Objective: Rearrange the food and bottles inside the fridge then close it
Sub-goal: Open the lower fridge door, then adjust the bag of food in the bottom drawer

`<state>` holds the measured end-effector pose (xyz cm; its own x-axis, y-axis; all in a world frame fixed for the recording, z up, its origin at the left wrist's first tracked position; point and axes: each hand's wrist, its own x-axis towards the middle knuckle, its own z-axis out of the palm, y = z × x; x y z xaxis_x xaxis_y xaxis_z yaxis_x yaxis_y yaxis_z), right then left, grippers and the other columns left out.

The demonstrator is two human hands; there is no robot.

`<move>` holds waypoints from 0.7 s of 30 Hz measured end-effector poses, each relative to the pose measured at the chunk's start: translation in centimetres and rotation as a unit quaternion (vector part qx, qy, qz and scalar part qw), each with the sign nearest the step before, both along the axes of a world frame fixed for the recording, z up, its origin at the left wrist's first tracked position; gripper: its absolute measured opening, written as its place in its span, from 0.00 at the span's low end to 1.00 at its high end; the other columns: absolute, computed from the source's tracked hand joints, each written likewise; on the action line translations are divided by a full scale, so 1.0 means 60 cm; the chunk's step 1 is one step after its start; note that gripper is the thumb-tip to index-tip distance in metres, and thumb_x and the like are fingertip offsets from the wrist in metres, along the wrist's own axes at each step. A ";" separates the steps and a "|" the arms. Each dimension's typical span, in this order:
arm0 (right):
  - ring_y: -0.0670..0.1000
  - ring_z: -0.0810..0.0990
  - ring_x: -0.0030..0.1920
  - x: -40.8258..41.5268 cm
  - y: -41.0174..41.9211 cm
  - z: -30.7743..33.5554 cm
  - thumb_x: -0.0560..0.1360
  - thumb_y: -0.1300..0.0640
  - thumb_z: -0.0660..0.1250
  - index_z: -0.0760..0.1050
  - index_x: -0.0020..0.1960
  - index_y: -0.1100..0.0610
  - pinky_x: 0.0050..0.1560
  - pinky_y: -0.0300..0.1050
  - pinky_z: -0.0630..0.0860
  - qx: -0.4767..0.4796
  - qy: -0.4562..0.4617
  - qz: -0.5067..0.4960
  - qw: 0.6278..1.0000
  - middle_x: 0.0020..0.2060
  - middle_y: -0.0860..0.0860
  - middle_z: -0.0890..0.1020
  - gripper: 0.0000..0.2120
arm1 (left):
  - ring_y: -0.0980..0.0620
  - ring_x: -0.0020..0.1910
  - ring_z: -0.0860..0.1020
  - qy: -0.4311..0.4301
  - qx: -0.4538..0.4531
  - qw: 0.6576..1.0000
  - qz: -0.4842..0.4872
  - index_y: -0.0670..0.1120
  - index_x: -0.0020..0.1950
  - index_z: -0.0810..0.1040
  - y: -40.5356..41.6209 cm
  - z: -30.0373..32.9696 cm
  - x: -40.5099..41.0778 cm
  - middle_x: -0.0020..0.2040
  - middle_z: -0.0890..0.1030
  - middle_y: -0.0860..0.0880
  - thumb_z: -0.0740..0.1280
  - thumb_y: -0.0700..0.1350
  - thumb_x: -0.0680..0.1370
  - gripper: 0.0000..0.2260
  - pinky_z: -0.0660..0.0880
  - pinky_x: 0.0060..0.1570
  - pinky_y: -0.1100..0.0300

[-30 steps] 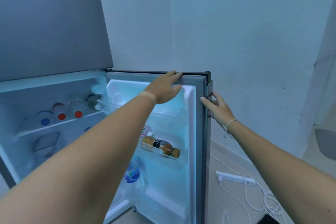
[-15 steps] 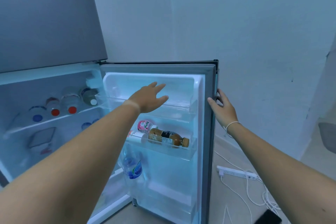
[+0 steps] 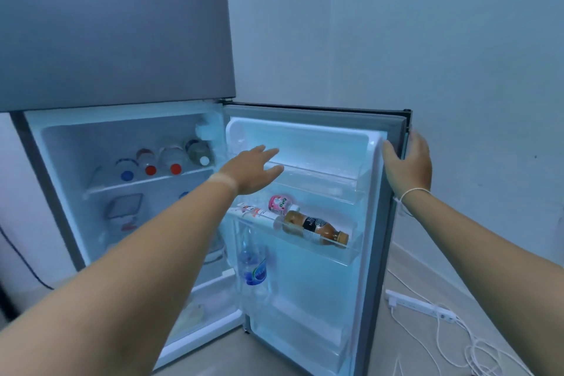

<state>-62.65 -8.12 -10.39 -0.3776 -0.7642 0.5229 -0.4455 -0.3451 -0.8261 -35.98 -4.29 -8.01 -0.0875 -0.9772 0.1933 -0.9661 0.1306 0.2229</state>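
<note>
Pale blue-white walls (image 3: 427,40) meet in a corner behind a grey two-door fridge (image 3: 116,24), whose upper door is shut and whose lower door (image 3: 378,223) stands swung wide to the right, its lit inner face turned toward the camera. That lower door is the landmark for everything else.

Left of the door, the open compartment holds a shelf (image 3: 146,183) with four bottles lying on their sides, caps outward, likely laid flat because the shelf space is low. Below that shelf sits a clear lidded container (image 3: 123,207), its contents too dim to tell.

On the door itself, the top rack (image 3: 320,183) looks empty. In the middle rack lie a brown-drink bottle (image 3: 316,227), a white tube-like carton (image 3: 259,214) and a small pink bottle (image 3: 279,204), all tipped over. A water bottle (image 3: 254,265) stands low on the door's hinge side.

At the door's outer edge, the right hand (image 3: 407,163) wraps its fingers around the rim, seemingly to steady it open. Across the door's upper face, the left hand (image 3: 253,169) reaches with fingers spread and holding nothing, just short of the top rack, apparently choosing what to move first.

Right of the door, a white power strip (image 3: 418,305) and loose cable lie on the floor.
</note>
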 end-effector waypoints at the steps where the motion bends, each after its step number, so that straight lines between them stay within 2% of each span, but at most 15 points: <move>1: 0.52 0.61 0.75 0.006 0.007 0.009 0.76 0.48 0.61 0.57 0.75 0.53 0.73 0.48 0.60 -0.013 0.019 -0.004 1.000 0.75 0.50 0.61 0.30 | 0.49 0.78 0.54 0.000 -0.004 1.000 0.007 0.55 0.78 0.54 0.011 0.002 0.012 0.79 0.53 0.49 0.54 0.58 0.80 0.26 0.53 0.75 0.51; 5: 0.52 0.59 0.75 0.040 0.034 0.048 0.77 0.51 0.61 0.60 0.74 0.54 0.74 0.48 0.59 -0.057 0.145 0.009 0.988 0.76 0.51 0.60 0.27 | 0.49 0.78 0.55 0.011 -0.018 0.999 0.031 0.53 0.77 0.56 0.055 0.014 0.063 0.79 0.54 0.48 0.55 0.57 0.80 0.26 0.53 0.76 0.52; 10: 0.53 0.58 0.76 0.121 0.068 0.080 0.77 0.50 0.62 0.59 0.74 0.52 0.74 0.50 0.58 -0.068 0.263 0.084 0.959 0.76 0.52 0.58 0.28 | 0.48 0.76 0.60 0.014 -0.039 0.997 0.070 0.52 0.77 0.59 0.118 0.026 0.119 0.78 0.59 0.47 0.55 0.56 0.80 0.25 0.57 0.75 0.52; 21: 0.51 0.62 0.74 0.326 0.087 0.042 0.76 0.50 0.62 0.59 0.74 0.52 0.72 0.48 0.62 -0.060 0.340 0.252 0.904 0.75 0.49 0.61 0.29 | 0.49 0.78 0.56 0.021 -0.025 0.984 0.175 0.53 0.77 0.58 0.227 0.005 0.263 0.79 0.55 0.49 0.55 0.57 0.80 0.26 0.55 0.75 0.51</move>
